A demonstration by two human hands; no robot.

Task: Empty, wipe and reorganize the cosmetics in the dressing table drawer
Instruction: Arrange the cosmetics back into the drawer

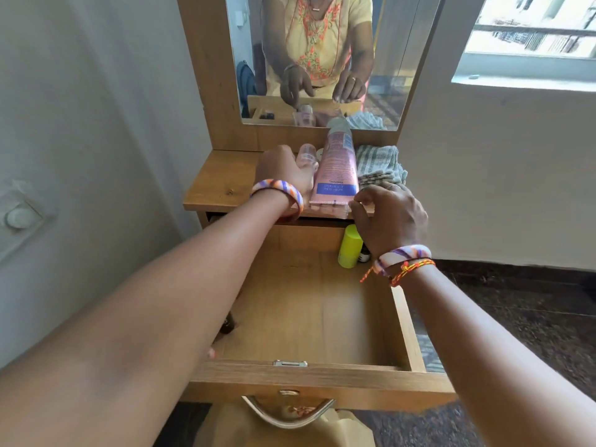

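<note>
The dressing table drawer (409, 333) is pulled open toward me. At its back right stand a yellow-green bottle (350, 246) and a small dark item (364, 257). A dark little bottle (227, 325) lies at the drawer's left side, mostly hidden under my left arm. A pink tube (337, 169) lies on the tabletop (219, 185). My right hand (388, 214) pinches the tube's crimped end at its near right corner. My left hand (283, 171) is curled around a small pink bottle (306, 153) standing left of the tube.
A folded grey striped cloth (379, 166) sits on the tabletop right of the tube. The mirror (322, 59) rises behind the tabletop. A metal handle (287, 412) curves from the drawer front. A wall stands at the left, a window (532, 37) at the upper right.
</note>
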